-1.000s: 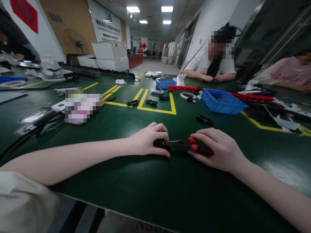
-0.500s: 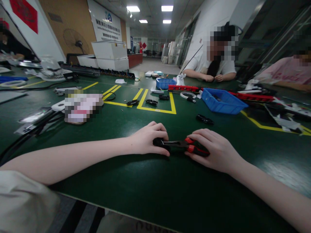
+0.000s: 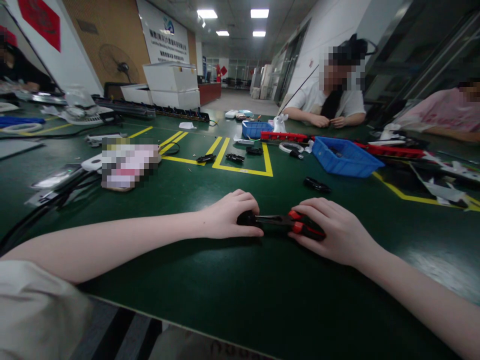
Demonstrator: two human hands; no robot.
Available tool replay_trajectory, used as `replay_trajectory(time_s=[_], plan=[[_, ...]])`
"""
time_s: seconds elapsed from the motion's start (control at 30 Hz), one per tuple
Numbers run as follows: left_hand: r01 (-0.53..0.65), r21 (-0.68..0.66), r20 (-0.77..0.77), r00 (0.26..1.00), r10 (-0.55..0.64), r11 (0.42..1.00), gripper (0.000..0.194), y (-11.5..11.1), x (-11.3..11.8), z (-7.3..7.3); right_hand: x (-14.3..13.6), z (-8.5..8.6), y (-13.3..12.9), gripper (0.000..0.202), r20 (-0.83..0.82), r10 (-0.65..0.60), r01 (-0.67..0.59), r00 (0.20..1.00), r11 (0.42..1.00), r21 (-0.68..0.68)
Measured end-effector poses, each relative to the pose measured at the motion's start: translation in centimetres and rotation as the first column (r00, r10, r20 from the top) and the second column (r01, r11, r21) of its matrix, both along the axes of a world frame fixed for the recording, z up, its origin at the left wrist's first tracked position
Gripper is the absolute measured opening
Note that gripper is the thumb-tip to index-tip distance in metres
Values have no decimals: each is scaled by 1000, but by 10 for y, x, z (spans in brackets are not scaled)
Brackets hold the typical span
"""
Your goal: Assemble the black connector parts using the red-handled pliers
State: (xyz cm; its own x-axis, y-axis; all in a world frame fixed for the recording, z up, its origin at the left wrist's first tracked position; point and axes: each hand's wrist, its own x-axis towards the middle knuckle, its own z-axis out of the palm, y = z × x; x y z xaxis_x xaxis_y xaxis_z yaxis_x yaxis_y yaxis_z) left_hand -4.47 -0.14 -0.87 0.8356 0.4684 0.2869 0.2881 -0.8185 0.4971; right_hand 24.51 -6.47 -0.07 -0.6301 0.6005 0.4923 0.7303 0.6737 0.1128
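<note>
My left hand (image 3: pixel 236 215) is closed on a small black part (image 3: pixel 246 218), mostly hidden by the fingers, just above the green table (image 3: pixel 232 290). Red-and-black long-nose pliers (image 3: pixel 277 220) are gripped in my right hand (image 3: pixel 330 227). Their jaws point left and reach the black part at my left fingertips; whether they clamp it I cannot tell. Beyond my right hand lies a similar-looking black part (image 3: pixel 317 184). Farther off, several small black parts, one of them a black piece (image 3: pixel 235 158), lie in and beside a yellow-taped outline.
A blue bin (image 3: pixel 347 159) and a smaller blue bin (image 3: pixel 257 129) stand beyond my hands, near a red strip (image 3: pixel 288 136). To the left are a phone-like pink item (image 3: pixel 131 165) and black cables (image 3: pixel 56 202). Across the table sits a person (image 3: pixel 326 105).
Both hands and the pliers stay almost in place. The pliers' handles look slightly closer together, and my right hand has shifted very slightly right.
</note>
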Motion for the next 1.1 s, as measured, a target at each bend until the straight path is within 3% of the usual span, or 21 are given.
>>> replay_trajectory(time_s=[0.17, 0.5, 0.67, 0.8, 1.1], plan=[[13, -40, -3, 1000, -13, 999, 19, -2, 0, 2, 2, -1, 1, 36, -5, -16, 16, 1000, 1000, 14], [73, -94, 48, 996, -69, 993, 23, 0, 0, 3, 1, -1, 0, 37, 6, -9, 9, 1000, 999, 33], [98, -186, 89, 993, -82, 978, 32, 1, -1, 3, 2, -1, -1, 38, 14, 18, -19, 1000, 996, 92], [88, -206, 114, 991, -65, 975, 34, 1, -1, 2, 1, 0, -1, 40, 33, 33, -37, 999, 991, 132], [54, -202, 128, 991, -28, 978, 30, -1, -2, 4, 1, -2, -1, 33, 43, 31, -35, 999, 996, 85]])
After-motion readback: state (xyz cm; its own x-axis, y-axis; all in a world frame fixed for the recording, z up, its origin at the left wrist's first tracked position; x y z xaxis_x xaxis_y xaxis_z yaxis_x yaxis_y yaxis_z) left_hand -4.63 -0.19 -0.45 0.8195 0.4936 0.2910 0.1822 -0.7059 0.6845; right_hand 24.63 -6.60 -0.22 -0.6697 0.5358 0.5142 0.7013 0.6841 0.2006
